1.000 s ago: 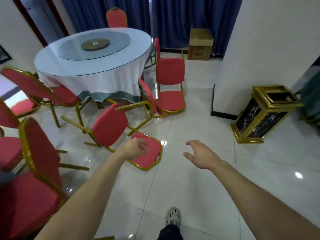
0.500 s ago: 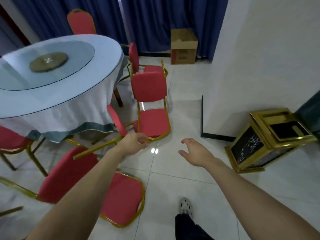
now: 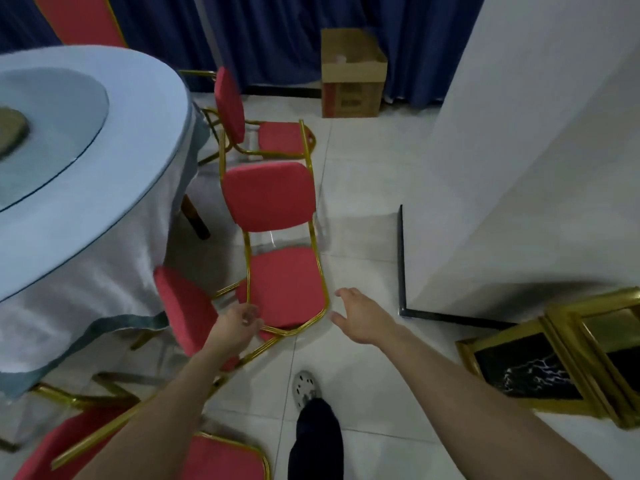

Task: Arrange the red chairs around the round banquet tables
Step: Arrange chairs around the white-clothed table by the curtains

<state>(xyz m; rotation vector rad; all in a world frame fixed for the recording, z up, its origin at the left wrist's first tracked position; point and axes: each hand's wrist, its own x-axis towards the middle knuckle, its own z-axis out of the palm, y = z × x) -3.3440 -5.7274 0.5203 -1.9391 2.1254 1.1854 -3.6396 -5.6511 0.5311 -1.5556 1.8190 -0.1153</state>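
Red chair (image 3: pixel 282 289) seat edge between both hands' fingers (image 3: pixel 341 296) (untouched).

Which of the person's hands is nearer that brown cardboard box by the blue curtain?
Right. The right hand is almost straight below the brown cardboard box; the left hand is further left.

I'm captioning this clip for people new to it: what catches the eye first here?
Red chairs with gold frames crowd the round table at left, and one upright chair stands mid-frame. Both bare hands reach toward it, the left hand and right hand open near its seat. A gold-trimmed bin sits at right by the white wall.
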